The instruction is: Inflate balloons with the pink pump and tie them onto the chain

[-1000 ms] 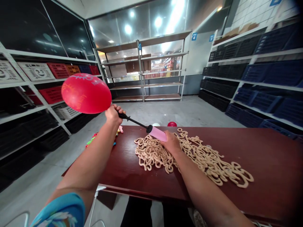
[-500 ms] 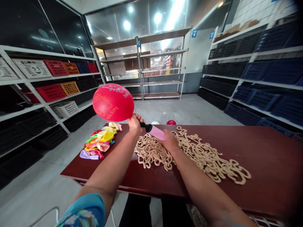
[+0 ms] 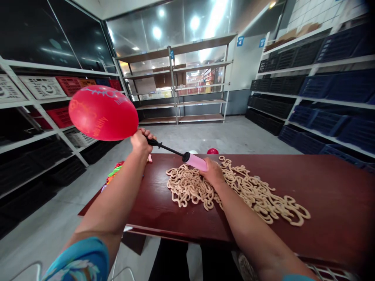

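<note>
A large red balloon (image 3: 102,113) with printed figures and lettering is up at the left, swollen with air. At its neck, my left hand (image 3: 142,141) is closed around the neck and the black end of a balloon pump (image 3: 197,162). From there a thin black rod runs to the pump's pink barrel, and my right hand (image 3: 213,172) is wrapped around that barrel. Under the pump and my right forearm lies a heap of beige, curled, ring-like pieces (image 3: 190,185) on the table. Limp coloured balloons (image 3: 115,171) are partly hidden behind my left forearm.
The dark red-brown table (image 3: 322,195) spans the front. Beyond its far edge, a dark red round balloon (image 3: 212,151) and a white one (image 3: 193,152) show. Shelves with crates (image 3: 43,86) stand left, more with dark crates (image 3: 345,89) right, and a metal rack (image 3: 202,102) behind.
My left hand has moved left and up with the balloon, drawing the pump's black rod out of the barrel. The balloon looks larger. My right hand has stayed nearly in place.
</note>
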A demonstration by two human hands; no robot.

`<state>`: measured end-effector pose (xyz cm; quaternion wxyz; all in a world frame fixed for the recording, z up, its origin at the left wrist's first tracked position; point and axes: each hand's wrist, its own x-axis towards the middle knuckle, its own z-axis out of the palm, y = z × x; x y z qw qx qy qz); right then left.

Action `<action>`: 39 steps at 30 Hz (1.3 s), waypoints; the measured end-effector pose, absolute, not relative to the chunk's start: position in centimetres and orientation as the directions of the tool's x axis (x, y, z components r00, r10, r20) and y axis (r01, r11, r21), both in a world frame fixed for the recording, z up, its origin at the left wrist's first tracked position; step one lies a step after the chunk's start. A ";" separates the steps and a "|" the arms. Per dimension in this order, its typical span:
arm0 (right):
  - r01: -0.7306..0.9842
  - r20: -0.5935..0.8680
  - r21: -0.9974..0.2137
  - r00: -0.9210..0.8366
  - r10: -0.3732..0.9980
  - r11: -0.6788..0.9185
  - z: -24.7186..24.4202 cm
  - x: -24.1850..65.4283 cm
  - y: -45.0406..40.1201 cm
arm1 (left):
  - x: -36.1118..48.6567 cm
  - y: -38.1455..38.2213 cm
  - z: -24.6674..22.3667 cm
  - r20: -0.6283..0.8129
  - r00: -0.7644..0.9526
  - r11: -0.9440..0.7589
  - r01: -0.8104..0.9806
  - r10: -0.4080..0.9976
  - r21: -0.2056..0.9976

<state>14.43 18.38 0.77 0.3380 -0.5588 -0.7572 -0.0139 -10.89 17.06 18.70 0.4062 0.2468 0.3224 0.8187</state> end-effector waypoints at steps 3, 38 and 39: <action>0.858 0.495 -0.374 -0.136 0.858 0.351 0.4 14.4 18.6 | -11.5 16.9 19.2 0.170 -0.561 -0.487 -0.481 0.810 0.729; 0.846 0.401 -0.402 -0.180 0.898 0.349 0.6 13.4 17.9 | -10.7 16.6 18.2 0.154 -0.571 -0.477 -0.474 0.806 0.740; 0.848 0.401 -0.400 -0.178 0.899 0.347 0.6 13.5 17.8 | -9.8 16.9 17.6 0.144 -0.562 -0.465 -0.483 0.814 0.742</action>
